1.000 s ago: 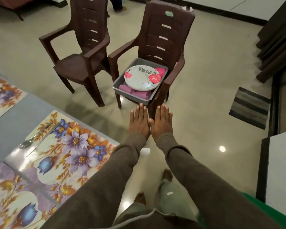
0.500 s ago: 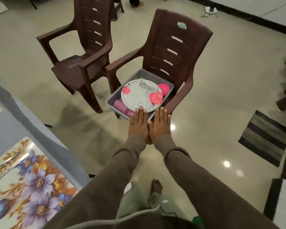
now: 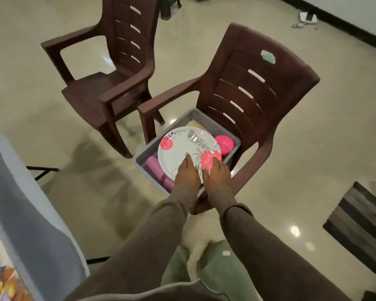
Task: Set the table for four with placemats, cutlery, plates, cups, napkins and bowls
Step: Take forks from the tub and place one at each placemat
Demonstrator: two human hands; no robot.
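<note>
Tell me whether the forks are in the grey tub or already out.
In. The forks lie bunched on the white flowered plate, which sits inside the grey tub on the chair seat.

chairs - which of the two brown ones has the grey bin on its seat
The nearer chair, on the right, holds the grey bin with the plates; the farther chair, to its left, has a bare seat.

white plate (image 3: 178,153) with pink flowers, pink bowl (image 3: 224,144), grey tub (image 3: 143,156), dark brown chairs (image 3: 254,88), grey-striped rug (image 3: 360,227).
</note>
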